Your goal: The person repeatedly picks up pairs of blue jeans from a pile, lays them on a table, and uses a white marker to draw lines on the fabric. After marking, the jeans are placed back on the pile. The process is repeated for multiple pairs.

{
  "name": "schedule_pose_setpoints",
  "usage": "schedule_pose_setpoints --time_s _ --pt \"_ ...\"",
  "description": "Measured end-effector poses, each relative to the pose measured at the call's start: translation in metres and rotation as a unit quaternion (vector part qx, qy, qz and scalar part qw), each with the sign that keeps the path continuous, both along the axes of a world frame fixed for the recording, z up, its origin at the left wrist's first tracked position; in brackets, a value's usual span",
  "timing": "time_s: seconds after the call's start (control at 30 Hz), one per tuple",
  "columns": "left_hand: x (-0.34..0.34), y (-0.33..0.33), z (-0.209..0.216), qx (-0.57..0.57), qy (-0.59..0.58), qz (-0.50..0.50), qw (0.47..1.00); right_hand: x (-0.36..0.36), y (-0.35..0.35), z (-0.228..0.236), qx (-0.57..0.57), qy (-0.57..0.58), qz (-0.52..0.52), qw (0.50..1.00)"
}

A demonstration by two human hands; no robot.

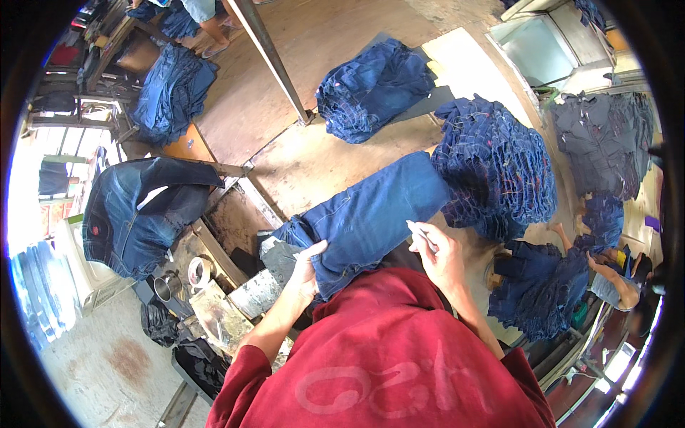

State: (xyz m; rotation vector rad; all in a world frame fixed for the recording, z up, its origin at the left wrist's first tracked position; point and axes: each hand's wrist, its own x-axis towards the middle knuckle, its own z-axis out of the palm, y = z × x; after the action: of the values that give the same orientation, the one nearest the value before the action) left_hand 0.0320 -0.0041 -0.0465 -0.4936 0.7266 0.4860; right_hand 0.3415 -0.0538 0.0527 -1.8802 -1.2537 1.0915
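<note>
A pair of blue jeans [378,210] lies folded lengthwise in front of me, slanting up to the right. My left hand [308,271] grips the bunched upper end, thumb on top of the denim. Close to the lower edge of the legs is my right hand [440,258], its fingers closed around a small whitish pointed tool [412,227]. The tool's kind is too small to make out, and its tip is beside the cloth.
A tall stack of jeans [496,167] stands to the right, and a denim pile [374,89] lies beyond. Dark jeans [143,210] drape at the left near a metal cup [167,287] and tape roll [200,272]. A metal post [271,60] rises ahead. Another person [617,289] is at far right.
</note>
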Motion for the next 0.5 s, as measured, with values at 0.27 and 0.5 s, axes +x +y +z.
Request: schedule_pose_setpoints --time_s 0.27,0.5 --pt "-0.001 0.020 0.002 0.128 0.138 -0.139 0.972 -0.031 -0.015 -0.004 0.013 -0.002 0.021 1.000" --pt "-0.005 0.006 -0.001 0.090 0.098 -0.088 0.987 -0.041 -0.018 -0.008 0.004 -0.020 0.036 0.999"
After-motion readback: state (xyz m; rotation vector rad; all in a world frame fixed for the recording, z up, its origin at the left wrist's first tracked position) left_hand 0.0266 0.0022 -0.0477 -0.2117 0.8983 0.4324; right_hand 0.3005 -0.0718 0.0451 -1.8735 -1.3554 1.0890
